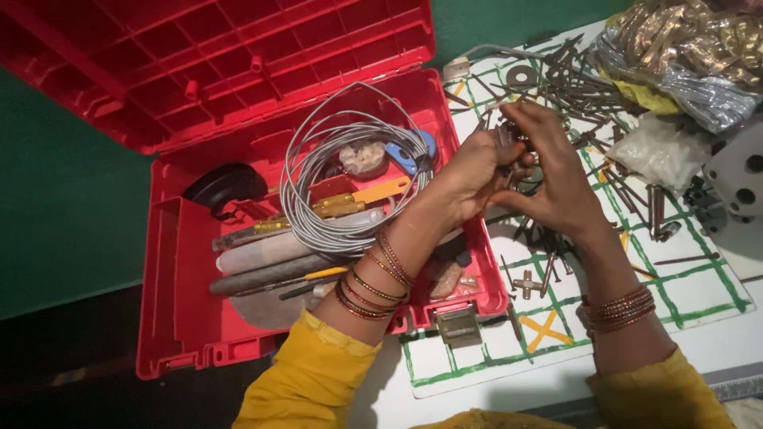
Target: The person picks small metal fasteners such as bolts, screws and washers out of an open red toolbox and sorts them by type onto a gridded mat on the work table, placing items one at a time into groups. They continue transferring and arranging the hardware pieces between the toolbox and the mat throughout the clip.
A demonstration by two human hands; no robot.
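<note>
Both my left hand (477, 171) and right hand (556, 179) pinching small nails (509, 141) together — stiff, light, pointy, probably slippery — I'd grip mid-shank.

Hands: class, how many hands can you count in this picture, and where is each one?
2. The left hand is above the right edge of the red toolbox; the right hand is over the scattered nails. They meet, fingers together.

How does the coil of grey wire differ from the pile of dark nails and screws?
The coil of grey wire lies inside the open red plastic toolbox; the pile of dark nails and screws is spread on the white sheet with green lines. The wire is one pale, looped piece; the nails are many dark, straight pieces. Both look like metal.
</note>
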